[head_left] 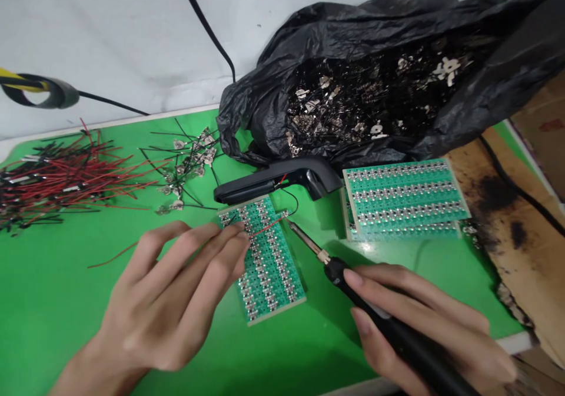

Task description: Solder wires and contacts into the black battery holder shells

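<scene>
The two hands are apart, working either side of one job. The left hand (172, 290) has its fingertips (238, 237) down at the far end of a green circuit board strip (271, 278), and a thin red wire (267, 227) runs across that end. From here the fingers hide the wire's other end, so I can't tell whether they pinch it or only press on it.

The right hand (424, 319) is closed round the black handle of a soldering iron (379, 316), holding it like a pen, with the metal tip (304, 240) just beside the board's far right corner and not visibly touching it. The step in hand looks like fixing that wire to the strip, and the tip would need to meet the wire at its pad.

The strip lies on a green work mat (57, 284). To the right sit stacked boards (404, 199), and at the far edge a black pistol-grip tool (273, 181). Beyond that, a black plastic bag (260, 113) holds loose metal tabs (375, 96). Far left are wires with tabs attached (189, 163) and a heap of red and black wires (75, 175). Scorched cardboard (498, 208) lies off to the right.
</scene>
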A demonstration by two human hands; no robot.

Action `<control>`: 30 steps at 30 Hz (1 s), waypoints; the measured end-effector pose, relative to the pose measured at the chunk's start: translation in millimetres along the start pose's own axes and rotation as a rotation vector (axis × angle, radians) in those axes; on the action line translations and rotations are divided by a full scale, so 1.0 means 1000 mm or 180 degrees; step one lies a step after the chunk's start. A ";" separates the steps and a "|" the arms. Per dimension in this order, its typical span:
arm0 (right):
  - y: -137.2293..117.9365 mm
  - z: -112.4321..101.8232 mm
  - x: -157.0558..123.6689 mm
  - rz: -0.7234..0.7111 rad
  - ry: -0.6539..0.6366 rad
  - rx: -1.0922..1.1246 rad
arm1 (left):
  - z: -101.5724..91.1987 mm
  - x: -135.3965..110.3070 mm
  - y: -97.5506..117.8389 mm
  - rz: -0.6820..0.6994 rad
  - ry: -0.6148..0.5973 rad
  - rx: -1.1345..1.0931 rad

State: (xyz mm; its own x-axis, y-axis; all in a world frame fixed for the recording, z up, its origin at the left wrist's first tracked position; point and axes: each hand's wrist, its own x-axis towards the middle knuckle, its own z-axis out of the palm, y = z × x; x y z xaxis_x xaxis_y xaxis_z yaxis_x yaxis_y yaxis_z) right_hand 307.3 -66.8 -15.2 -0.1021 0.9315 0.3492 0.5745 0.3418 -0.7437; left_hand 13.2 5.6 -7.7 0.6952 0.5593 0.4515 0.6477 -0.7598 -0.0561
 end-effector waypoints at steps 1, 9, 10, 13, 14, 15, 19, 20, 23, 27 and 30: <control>0.001 0.000 -0.001 -0.0026 -0.0033 -0.0020 | 0.000 0.000 0.000 -0.0037 -0.0004 -0.0031; 0.000 0.000 0.005 -0.0202 -0.0031 -0.0032 | 0.003 0.000 -0.002 0.0047 0.0033 -0.0020; 0.001 0.001 0.003 -0.0193 -0.0055 -0.0040 | 0.003 0.000 -0.002 0.0051 0.0065 -0.0007; 0.003 0.003 -0.003 -0.0210 -0.0072 -0.0034 | 0.003 0.001 -0.002 0.0050 0.0052 0.0003; 0.004 0.003 -0.004 -0.0230 -0.0069 0.0001 | 0.003 0.001 -0.002 0.0062 0.0052 -0.0001; 0.005 0.003 -0.005 -0.0257 -0.0091 0.0036 | 0.002 0.001 -0.002 0.0062 0.0043 -0.0007; 0.005 0.003 -0.005 -0.0307 -0.0170 -0.0013 | 0.001 0.001 -0.003 0.0083 0.0040 -0.0013; 0.005 0.004 -0.006 -0.0307 -0.0177 -0.0049 | 0.002 0.001 -0.003 0.0080 0.0045 -0.0011; 0.003 0.002 -0.009 -0.0248 -0.0260 -0.0035 | 0.002 0.000 -0.004 0.0105 0.0067 -0.0024; 0.002 0.000 -0.011 -0.0194 -0.0480 0.0054 | 0.003 -0.001 -0.004 0.0075 0.0079 -0.0024; 0.002 0.001 -0.010 -0.0276 -0.0440 0.0009 | 0.004 -0.001 -0.004 0.0136 0.0062 -0.0005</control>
State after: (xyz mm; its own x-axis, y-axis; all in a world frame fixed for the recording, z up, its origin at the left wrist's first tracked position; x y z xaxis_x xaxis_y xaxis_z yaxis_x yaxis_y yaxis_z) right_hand 308.9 -75.0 -20.8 -0.2621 0.9067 0.3305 0.5564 0.4218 -0.7159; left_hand 10.9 9.0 -11.6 0.7161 0.5196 0.4661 0.6169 -0.7835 -0.0743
